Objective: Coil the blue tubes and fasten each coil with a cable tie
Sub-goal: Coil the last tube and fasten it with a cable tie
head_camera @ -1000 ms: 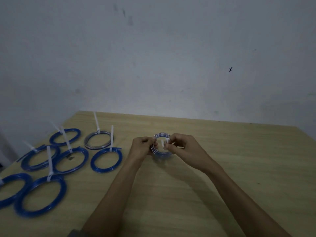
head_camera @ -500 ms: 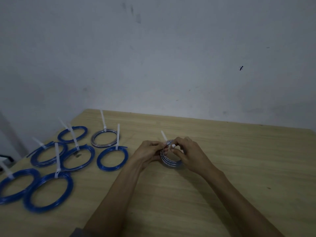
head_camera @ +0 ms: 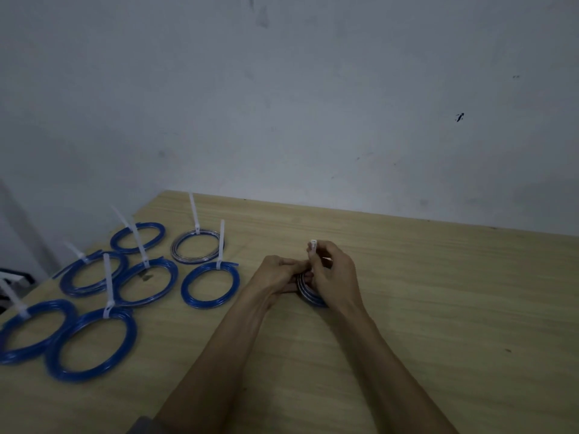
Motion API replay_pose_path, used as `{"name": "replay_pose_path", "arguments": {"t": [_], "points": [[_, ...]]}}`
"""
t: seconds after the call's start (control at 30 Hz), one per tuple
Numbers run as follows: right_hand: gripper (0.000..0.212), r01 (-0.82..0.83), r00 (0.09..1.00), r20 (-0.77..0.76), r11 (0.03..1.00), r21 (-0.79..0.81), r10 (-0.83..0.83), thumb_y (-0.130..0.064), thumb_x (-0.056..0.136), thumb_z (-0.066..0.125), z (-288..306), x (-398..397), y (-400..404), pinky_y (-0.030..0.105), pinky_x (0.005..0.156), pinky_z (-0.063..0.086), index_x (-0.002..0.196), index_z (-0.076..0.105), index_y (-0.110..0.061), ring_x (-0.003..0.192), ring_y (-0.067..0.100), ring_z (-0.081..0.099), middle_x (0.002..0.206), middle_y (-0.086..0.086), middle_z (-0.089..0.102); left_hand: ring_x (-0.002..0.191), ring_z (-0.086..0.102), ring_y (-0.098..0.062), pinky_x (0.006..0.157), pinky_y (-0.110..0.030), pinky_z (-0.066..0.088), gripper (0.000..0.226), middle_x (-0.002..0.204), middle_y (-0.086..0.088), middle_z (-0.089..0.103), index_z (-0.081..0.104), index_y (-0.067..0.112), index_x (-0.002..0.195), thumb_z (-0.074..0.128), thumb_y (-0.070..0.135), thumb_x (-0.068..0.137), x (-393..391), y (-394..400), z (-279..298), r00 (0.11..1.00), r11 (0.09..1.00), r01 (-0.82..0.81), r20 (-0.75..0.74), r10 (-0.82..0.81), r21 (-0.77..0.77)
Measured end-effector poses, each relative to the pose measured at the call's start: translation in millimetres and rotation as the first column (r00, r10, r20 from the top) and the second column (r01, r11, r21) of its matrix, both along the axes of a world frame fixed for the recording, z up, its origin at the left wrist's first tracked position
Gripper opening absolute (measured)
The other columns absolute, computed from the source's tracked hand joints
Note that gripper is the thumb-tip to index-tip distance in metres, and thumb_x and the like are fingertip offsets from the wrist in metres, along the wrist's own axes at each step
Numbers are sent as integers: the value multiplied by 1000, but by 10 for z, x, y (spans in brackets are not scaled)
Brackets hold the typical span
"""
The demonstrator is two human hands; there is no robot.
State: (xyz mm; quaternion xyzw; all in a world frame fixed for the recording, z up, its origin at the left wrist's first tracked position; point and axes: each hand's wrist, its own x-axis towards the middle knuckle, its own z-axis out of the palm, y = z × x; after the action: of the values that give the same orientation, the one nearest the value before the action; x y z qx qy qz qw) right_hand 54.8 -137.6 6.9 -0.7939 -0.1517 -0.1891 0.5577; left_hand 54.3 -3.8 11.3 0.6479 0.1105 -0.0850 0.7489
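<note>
A small coil of blue tube (head_camera: 308, 295) stands on edge just above the wooden table (head_camera: 438, 308), mostly hidden between my hands. My left hand (head_camera: 277, 277) grips the coil's left side with curled fingers. My right hand (head_camera: 335, 277) wraps over its right side and pinches a white cable tie (head_camera: 313, 247), whose head sticks up above my fingers. The tie's lower part is hidden by the fingers.
Several tied blue coils lie at the left, among them one (head_camera: 210, 285) nearest my left hand and a large one (head_camera: 91, 344) near the front. A greyish coil (head_camera: 196, 249) sits further back. White tie tails stick up from them. A grey wall stands behind.
The hands have closed in over the coil, hiding more of it. The white tie, which slanted up to the left, now stands upright in my right fingers.
</note>
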Motion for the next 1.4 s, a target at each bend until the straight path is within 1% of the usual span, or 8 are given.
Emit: {"name": "replay_pose_path", "arguments": {"t": [0.1, 0.27, 0.43, 0.63, 0.9, 1.07, 1.23, 1.4], "points": [[13, 30, 999, -13, 996, -80, -31, -24, 98, 65, -90, 20, -22, 27, 82, 53, 98, 76, -17, 93, 11, 61, 98, 0, 58, 86, 73, -27, 87, -39, 60, 19, 95, -22, 75, 73, -8, 100, 68, 9, 93, 13, 32, 4, 1000, 999, -12, 1, 12, 34], [15, -117, 993, -11, 982, -152, 116, -22, 99, 63, 30, -33, -201, 20, 76, 46, 96, 76, -17, 87, 4, 62, 92, -6, 69, 75, 71, -20, 80, -36, 61, 11, 81, -15, 74, 74, -3, 91, 66, 5, 93, 26, 78, 12, 998, 998, 63, -24, -64, -21], [21, -245, 970, -72, 941, -236, 234, -26, 102, 56, 28, -55, -337, 38, 78, 52, 92, 74, -19, 84, 14, 66, 87, -5, 72, 76, 70, -20, 79, -31, 62, 16, 92, -19, 73, 72, -10, 103, 65, 0, 93, 12, 81, 26, 998, 996, 41, -36, -43, -75], [16, -255, 966, -73, 963, -92, 249, -16, 101, 58, 11, -32, -380, 28, 82, 44, 98, 74, -12, 92, 13, 62, 96, 1, 70, 71, 69, -18, 66, -26, 60, 17, 95, -22, 72, 69, -14, 105, 63, -4, 92, 9, 46, 44, 999, 981, -43, -37, 36, -189], [22, -437, 886, -149, 898, 54, 440, -7, 103, 53, 107, -122, -453, 21, 98, 48, 109, 74, -3, 112, 15, 68, 112, 2, 76, 92, 68, -29, 73, -29, 62, 24, 109, -30, 70, 66, -16, 111, 65, -1, 92, -9, 45, 41, 994, 952, -98, -70, 81, -289], [22, -453, 864, -211, 889, 70, 457, -10, 102, 55, 151, -186, -498, 17, 96, 46, 108, 76, -10, 113, 10, 68, 112, -4, 76, 71, 71, -18, 70, -27, 62, 18, 92, -20, 73, 69, -12, 104, 67, -2, 90, 30, 61, 38, 990, 936, -127, -100, 99, -327], [20, -381, 895, -190, 913, 142, 403, -6, 102, 54, 179, -188, -440, 17, 86, 49, 109, 73, -3, 99, 10, 72, 101, 3, 78, 69, 71, -17, 68, -28, 62, 17, 93, -20, 73, 70, -11, 105, 65, -3, 91, 12, 27, 49, 994, 938, -103, -57, 89, -330], [19, -117, 982, -125, 975, 187, 142, -6, 98, 61, 208, -97, -387, 16, 77, 52, 117, 63, -9, 85, 5, 72, 88, 3, 78, 69, 68, -20, 66, -27, 60, 23, 94, -22, 72, 69, -11, 111, 67, -4, 89, -55, -44, 140, 996, 954, -66, 44, 82, -294]]}}
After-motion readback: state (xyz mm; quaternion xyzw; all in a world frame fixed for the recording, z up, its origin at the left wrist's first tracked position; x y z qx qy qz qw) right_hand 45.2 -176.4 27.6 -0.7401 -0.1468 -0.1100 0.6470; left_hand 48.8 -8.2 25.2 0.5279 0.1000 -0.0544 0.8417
